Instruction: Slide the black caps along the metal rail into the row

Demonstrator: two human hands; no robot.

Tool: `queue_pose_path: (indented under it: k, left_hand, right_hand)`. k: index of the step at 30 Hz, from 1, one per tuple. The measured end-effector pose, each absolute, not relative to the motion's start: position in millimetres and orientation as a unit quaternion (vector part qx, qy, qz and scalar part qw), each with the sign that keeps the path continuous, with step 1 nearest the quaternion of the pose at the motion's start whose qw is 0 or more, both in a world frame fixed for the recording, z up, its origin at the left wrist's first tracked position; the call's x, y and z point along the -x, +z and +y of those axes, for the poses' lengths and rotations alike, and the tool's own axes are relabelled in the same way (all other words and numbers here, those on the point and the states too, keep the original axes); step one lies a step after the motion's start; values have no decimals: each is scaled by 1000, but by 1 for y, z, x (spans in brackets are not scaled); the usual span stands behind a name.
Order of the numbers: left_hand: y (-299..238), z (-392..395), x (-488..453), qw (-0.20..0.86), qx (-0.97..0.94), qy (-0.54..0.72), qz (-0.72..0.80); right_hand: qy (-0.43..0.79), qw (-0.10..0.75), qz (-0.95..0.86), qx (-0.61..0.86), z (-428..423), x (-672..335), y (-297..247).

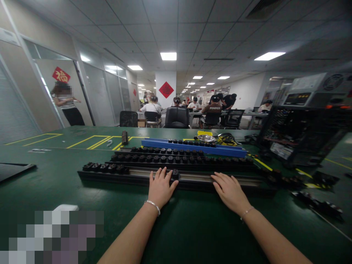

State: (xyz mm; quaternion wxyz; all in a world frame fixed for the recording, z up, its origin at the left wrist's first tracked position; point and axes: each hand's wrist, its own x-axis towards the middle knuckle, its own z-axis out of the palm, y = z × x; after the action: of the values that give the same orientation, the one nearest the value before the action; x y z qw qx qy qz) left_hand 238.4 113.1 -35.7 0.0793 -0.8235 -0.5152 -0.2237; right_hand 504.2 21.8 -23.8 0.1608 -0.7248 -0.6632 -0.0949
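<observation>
My left hand point(161, 187) lies flat, fingers spread, on the near edge of a long black rail point(192, 178) that runs across the green table point(82, 190). Its fingertips touch a small black block point(175, 173) on the rail. My right hand point(229, 190) rests flat on the same rail further right, fingers stretched out, holding nothing. Several black blocks point(106, 168) sit at the rail's left end. Behind it lie two more black rails point(178, 159) loaded with blocks, and a blue rail point(192, 146).
An open computer case point(299, 132) stands at the right. A metal bowl point(206, 138) sits behind the blue rail. Loose black parts point(316, 205) lie at the right. A flat black tray point(13, 170) is at the left edge. People sit at desks far back.
</observation>
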Motion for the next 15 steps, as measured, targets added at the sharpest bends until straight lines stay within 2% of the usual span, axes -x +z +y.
queue_pose_path:
  k: [9, 15]
  left_hand:
    - [-34, 111, -240, 78, 821, -226, -519]
    - [-33, 110, -241, 77, 819, -223, -523]
  right_hand:
    - [-79, 182, -722, 663, 33, -447, -18]
    - [-23, 260, -653, 711, 57, -414, -7]
